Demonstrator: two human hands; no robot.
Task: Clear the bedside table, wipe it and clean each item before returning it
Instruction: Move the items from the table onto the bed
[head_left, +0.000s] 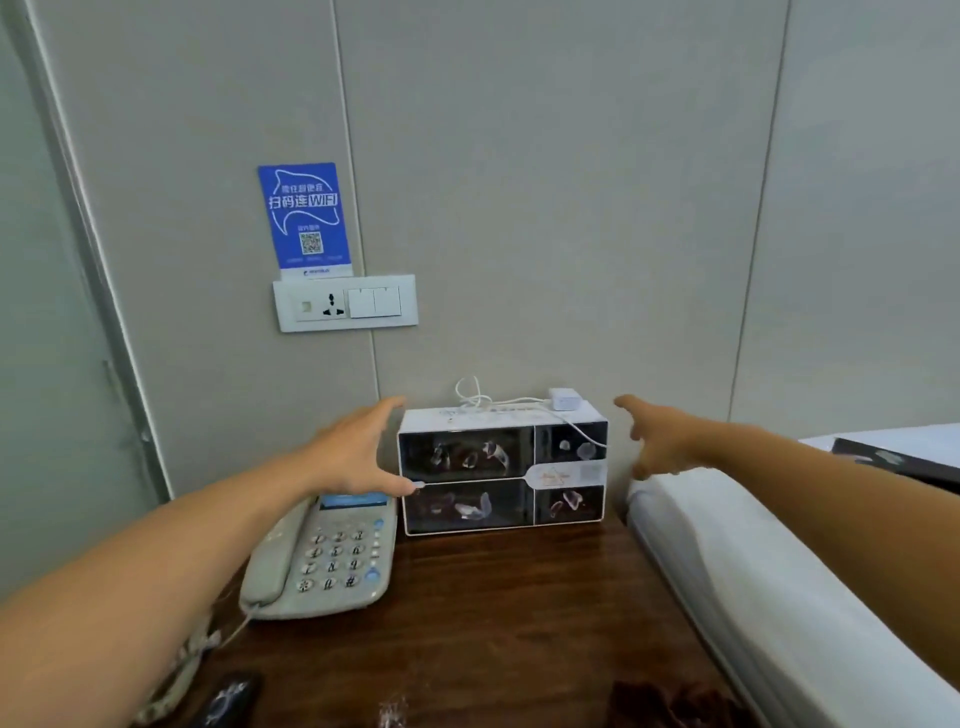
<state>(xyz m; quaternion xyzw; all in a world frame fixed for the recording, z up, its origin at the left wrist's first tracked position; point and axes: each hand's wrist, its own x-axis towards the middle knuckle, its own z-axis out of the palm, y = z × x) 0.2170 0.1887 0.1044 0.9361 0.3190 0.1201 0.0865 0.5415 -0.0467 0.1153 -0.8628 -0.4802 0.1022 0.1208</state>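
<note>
A white box with dark clear-fronted compartments (501, 475) stands at the back of the dark wooden bedside table (493, 613), against the wall. A white charger and its coiled cable (563, 399) lie on top of the box. My left hand (356, 454) is spread open beside the box's left end, thumb close to its front corner. My right hand (657, 436) hovers open a little to the right of the box, not touching it. A grey corded telephone (322, 561) sits left of the box, under my left wrist.
A white bed (779, 597) borders the table's right side, with a dark flat item (904, 457) lying on it. A small black object (228, 699) and a dark brown cloth-like thing (670, 704) lie at the table's near edge. A socket panel (345, 304) and blue WiFi card (304, 218) are on the wall.
</note>
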